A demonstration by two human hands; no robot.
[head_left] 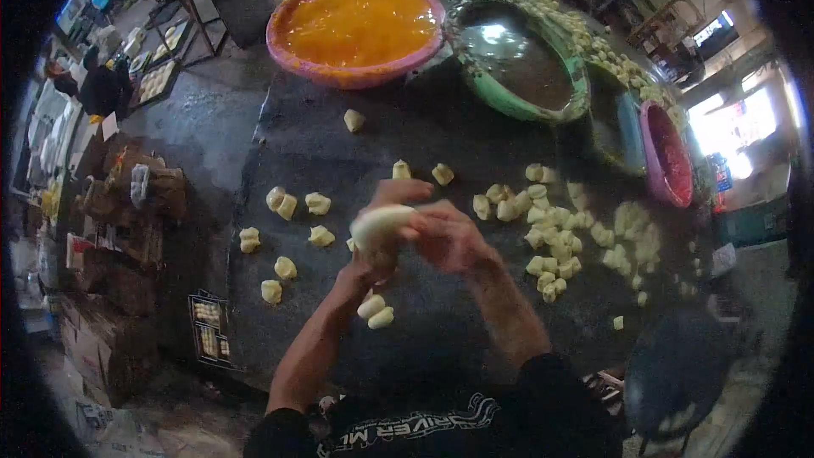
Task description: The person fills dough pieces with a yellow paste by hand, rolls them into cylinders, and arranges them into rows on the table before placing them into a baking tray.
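Observation:
A smooth pale piece of dough (pixel 380 224) is held up between my two hands over the dark table. My left hand (pixel 378 256) is wrapped round it from below and behind, blurred by motion. At its right end, the fingers of my right hand (pixel 451 236) press on the dough. Just below my left wrist lie two dough lumps (pixel 376 311). Several more dough pieces (pixel 320 236) are scattered to the left, and a thick cluster of dough pieces (pixel 553 237) lies to the right of my right hand.
At the table's far side stand a pink basin of orange liquid (pixel 356 76), a green basin of dark liquid (pixel 509 106) and a smaller pink basin (pixel 653 153). More dough lies behind them. A person (pixel 102 89) is at the far left, near stacked boxes (pixel 97 348).

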